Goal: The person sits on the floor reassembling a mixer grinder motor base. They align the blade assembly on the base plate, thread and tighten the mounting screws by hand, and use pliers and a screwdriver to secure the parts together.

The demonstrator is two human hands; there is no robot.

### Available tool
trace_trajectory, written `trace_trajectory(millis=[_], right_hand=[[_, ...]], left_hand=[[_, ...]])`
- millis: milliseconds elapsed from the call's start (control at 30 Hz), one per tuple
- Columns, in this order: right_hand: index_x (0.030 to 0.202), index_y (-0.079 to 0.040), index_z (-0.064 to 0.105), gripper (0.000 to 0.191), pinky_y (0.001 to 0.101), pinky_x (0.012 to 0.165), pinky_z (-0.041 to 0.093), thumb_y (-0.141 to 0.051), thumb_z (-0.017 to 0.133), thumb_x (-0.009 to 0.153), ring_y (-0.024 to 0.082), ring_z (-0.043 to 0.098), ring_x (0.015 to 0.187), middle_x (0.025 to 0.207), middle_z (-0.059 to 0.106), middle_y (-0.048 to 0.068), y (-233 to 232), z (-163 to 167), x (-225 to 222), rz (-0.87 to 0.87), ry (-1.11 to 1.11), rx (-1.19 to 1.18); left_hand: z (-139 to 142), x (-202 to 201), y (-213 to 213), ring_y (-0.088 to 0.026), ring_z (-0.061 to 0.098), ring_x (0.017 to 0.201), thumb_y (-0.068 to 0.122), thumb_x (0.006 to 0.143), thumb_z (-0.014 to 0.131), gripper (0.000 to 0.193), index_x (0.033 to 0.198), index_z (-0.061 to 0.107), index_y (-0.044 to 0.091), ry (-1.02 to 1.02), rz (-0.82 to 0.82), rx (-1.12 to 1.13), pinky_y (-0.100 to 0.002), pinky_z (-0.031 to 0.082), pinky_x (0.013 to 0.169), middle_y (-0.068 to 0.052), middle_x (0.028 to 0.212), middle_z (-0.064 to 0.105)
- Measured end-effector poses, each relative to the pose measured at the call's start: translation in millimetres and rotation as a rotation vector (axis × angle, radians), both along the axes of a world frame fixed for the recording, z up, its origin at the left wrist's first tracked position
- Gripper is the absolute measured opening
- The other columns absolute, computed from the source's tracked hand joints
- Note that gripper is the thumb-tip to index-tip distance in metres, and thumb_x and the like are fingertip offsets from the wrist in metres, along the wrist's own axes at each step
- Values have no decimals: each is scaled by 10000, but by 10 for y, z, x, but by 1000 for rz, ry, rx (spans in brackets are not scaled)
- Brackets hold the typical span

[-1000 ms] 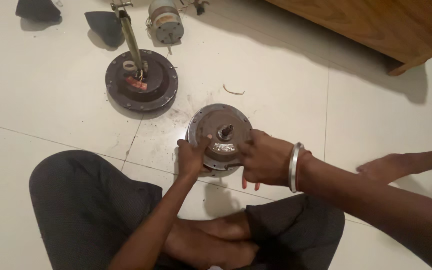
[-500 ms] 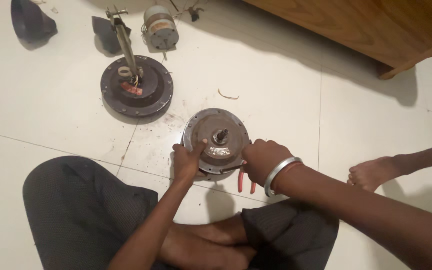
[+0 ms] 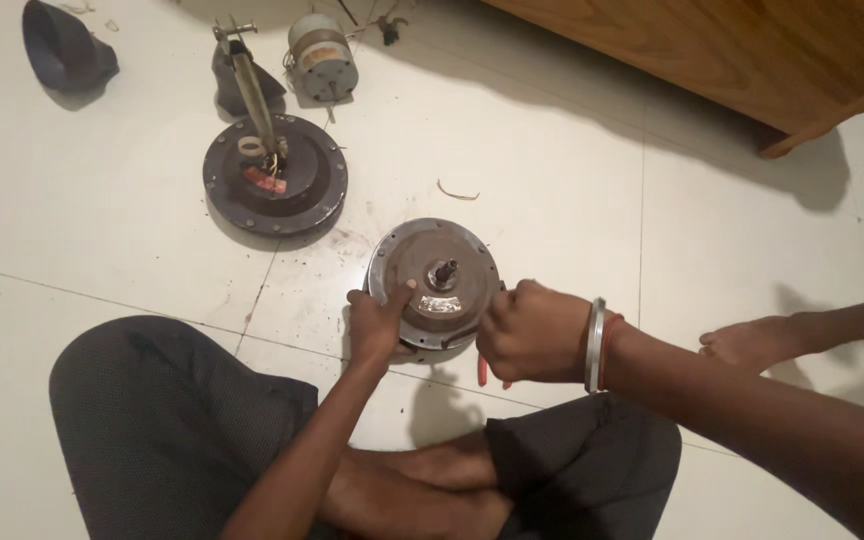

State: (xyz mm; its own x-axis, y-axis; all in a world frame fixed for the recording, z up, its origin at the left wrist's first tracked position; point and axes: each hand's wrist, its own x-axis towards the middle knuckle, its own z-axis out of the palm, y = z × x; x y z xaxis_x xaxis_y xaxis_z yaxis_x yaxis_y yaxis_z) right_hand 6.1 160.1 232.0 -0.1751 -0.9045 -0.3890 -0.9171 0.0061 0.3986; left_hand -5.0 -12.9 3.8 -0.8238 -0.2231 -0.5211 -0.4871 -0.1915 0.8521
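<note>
Both hands grip round motor housing on floor: left hand clasps left rim, right hand closed on right rim; pale sticker below shaft.

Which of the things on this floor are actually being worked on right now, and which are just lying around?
In hand:
- round metal motor housing, gripped at its rim by the left hand
- right hand against its right edge
- red-handled tool, partly hidden under the right hand

Lying about:
- dark motor disc with upright rod
- small cylindrical part
- dark cup-shaped cover
- short wire scrap
- wooden furniture
</note>
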Motion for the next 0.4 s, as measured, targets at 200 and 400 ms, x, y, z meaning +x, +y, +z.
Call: trace_trajectory(millis=[200, 400], right_hand=[[735, -37, 711, 125, 381, 538, 569, -131, 702, 816, 253, 711, 735, 752, 698, 104, -171, -3, 123, -128, -89, 202], [985, -47, 734, 149, 438, 779, 603, -141, 709, 873, 361, 735, 952, 1013, 708, 190, -418, 26, 39, -1119, -253, 39]], left_hand=[[41, 1, -7, -369, 771, 788, 411, 779, 779, 888, 1256, 339, -196, 42, 8, 59, -430, 592, 474, -335, 1099, 636], [106, 1, -16, -358, 775, 792, 397, 801, 789, 883, 1250, 335, -213, 67, 10, 54, -419, 594, 470, -332, 1088, 651]])
